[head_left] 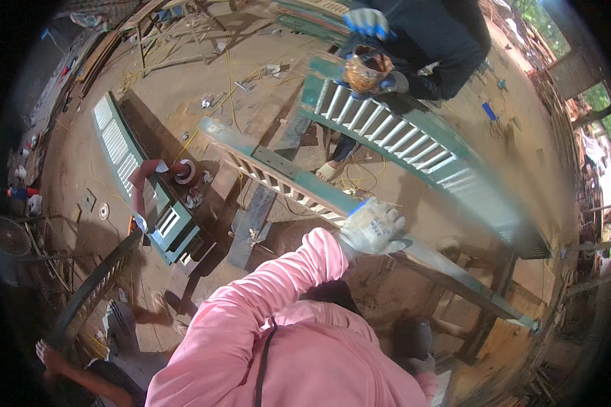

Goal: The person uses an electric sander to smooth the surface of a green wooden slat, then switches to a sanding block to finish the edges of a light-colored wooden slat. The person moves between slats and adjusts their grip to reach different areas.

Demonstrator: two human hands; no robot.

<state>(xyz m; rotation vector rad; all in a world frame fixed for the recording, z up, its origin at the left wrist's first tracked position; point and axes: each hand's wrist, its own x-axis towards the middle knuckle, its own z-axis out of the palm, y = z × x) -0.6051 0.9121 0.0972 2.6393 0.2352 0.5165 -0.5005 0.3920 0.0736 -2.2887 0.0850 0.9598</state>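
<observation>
A green louvered shutter [271, 163] stands on edge across the middle, its long narrow side upward and pale bare slats showing below. My left hand [373, 227], in a grey-white work glove with a blue cuff, lies over that edge. Its fingers and thumb close about the edge from either side; whether anything is under the palm is hidden. My right hand [424, 365] shows only in part, low beside my body, with its fingers hidden. Just above it is a dark rounded object [414, 336] that I cannot make out.
Across from me, a dark-clothed person with gloved hands [368, 24] holds a brown-stained container [368, 68] over another green shutter [387, 132]. More shutters [119, 146] lie at left, beneath a reddish-brown strip roll [183, 171]. Another person's hand [47, 356] grips a curved dark piece. Yellow cords [231, 88] cross the floor.
</observation>
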